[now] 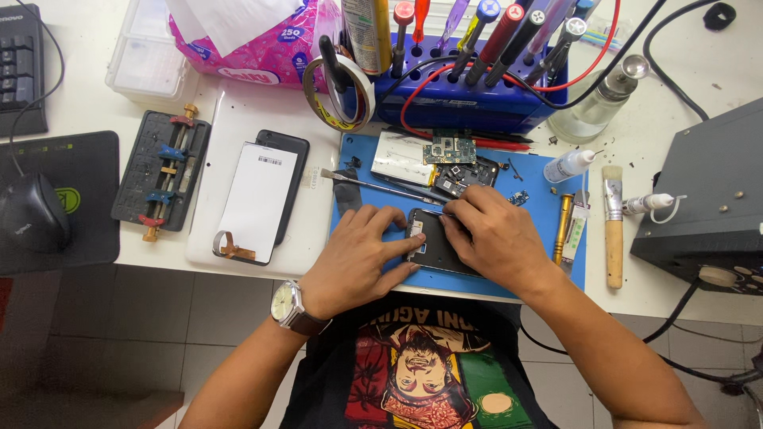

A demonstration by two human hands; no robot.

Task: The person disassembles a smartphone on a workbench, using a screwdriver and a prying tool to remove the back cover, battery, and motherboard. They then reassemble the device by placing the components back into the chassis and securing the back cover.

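Note:
A dark opened phone body (433, 250) lies on a blue work mat (540, 214) at the table's near edge. My left hand (362, 254), with a wristwatch on the wrist, presses flat on the phone's left side and steadies it. My right hand (493, 234) pinches thin metal tweezers (381, 187), whose tip meets the phone's top edge. Just beyond the phone lie a green circuit board (449, 148), a white battery (401, 156) and a dark phone frame (469, 176).
A blue tool rack (465, 99) full of screwdrivers stands at the back, with a tape roll (338, 91) beside it. A white screen panel (256, 202), a black board holder (161, 171), a brush (613, 226), small bottles (568, 165) and a mouse (30, 214) surround the mat.

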